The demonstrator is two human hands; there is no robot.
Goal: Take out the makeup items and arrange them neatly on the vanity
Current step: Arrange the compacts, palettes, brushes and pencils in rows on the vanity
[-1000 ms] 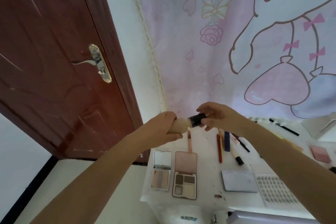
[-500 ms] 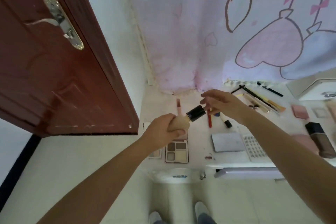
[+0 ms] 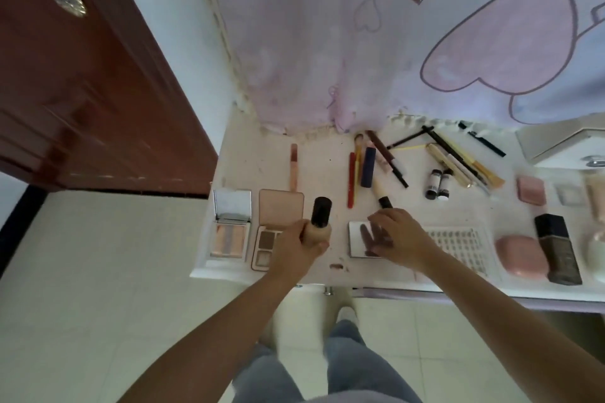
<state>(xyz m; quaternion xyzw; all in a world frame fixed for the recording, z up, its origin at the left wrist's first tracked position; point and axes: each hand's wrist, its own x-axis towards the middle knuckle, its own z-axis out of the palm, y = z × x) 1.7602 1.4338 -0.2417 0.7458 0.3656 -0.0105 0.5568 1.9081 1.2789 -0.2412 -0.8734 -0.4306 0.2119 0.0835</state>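
Your left hand (image 3: pixel 299 247) wraps its grip round the beige bottle (image 3: pixel 318 226), black cap up, above the surface (image 3: pixel 327 173) between the eyeshadow palette (image 3: pixel 276 229) and mirror compact (image 3: pixel 363 239), likely its slot, while your right hand (image 3: pixel 397 234) rests relaxed fingers there, holding nothing.

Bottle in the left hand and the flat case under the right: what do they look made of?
Bottle: beige body, frosted glass or plastic by its matte look, I can't tell which; glossy black cap, likely plastic. Flat case under the right hand: mirror-like top that reflects the fingers, polished metal or mirrored plastic.
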